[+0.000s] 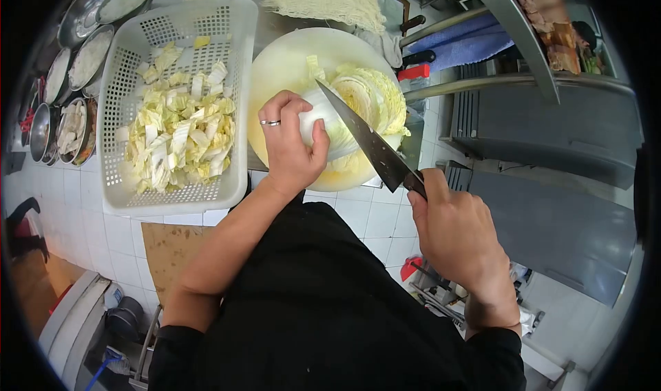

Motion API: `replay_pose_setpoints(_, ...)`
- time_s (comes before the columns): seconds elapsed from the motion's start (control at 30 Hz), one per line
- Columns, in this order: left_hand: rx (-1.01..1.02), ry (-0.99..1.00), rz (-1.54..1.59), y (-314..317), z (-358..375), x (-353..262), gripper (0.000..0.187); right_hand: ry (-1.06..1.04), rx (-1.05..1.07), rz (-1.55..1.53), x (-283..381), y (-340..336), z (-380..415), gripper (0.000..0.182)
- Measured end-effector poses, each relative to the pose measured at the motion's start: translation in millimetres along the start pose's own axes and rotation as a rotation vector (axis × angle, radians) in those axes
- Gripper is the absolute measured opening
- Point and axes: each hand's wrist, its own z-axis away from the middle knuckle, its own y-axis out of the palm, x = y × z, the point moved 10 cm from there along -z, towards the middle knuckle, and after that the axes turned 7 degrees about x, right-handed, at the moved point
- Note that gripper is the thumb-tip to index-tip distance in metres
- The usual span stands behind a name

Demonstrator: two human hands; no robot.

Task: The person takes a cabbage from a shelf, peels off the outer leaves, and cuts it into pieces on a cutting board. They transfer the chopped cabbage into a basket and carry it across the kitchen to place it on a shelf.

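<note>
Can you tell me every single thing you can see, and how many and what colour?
Cabbage: one big cut piece, pale green and white, on the board
Board: one, pale yellow-white, right of the basket
Basket: one, white, left
Chopped pieces: many, yellow and white, in the basket
Knife: one, dark grey, in the right grip
Noodle-like bundle: one, cream, beyond the board
Bowls: several, silver, far left
Cloth: at least one, blue, upper right
Cabinets: several, grey, right
Floor tiles: many, white, below
Other bits: too small to tell
Clothing: black, bottom middle
Left grip: one, silver ring, on the cabbage
Right grip: one, bare, around the knife handle
</note>
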Motion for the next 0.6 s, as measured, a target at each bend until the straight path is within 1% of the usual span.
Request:
replay_pose_setpoints(0.07,0.016,0.014,0.0,1,2,0,0.037,0.028,0.089,0.019,-3,1,-2,0.025)
replay_pose_setpoints(0.1,0.029,0.022,-0.003,3,2,0,0.037,0.03,0.088,0.019,-4,3,-9,0.025)
replay_pose_setpoints(0.17,0.013,0.051,0.002,5,0,1,0.037,-0.086,0.078,-0.072,2,22,-34,0.029)
replay_pose_setpoints(0.23,-0.01,0.087,0.011,4,3,-6,0.037,-0.071,0.05,-0.133,6,47,-87,0.032)
replay_pose_setpoints(0.3,0.031,0.1,-0.012,6,3,-8,0.037,-0.077,0.121,-0.158,5,62,-114,0.034)
replay_pose_setpoints(0.33,0.032,0.107,-0.013,4,3,-8,0.037,-0.076,0.114,-0.161,2,57,-115,0.034)
replay_pose_setpoints(0.4,0.012,0.089,0.001,3,2,-7,0.037,-0.068,0.262,-0.223,-9,59,-106,0.036)
replay_pose_setpoints(0.43,0.007,0.089,0.002,4,0,-7,0.037,-0.068,0.261,-0.218,-10,58,-103,0.036)
replay_pose_setpoints(0.5,0.009,0.089,0.011,3,2,-5,0.036,0.003,0.271,-0.211,-13,64,-89,0.039)
replay_pose_setpoints(0.53,0.008,0.087,0.01,3,3,-5,0.036,0.001,0.273,-0.209,-10,75,-91,0.039)
replay_pose_setpoints(0.6,0.022,0.107,0.008,4,1,-8,0.035,0.064,0.216,-0.298,-9,103,-100,0.039)
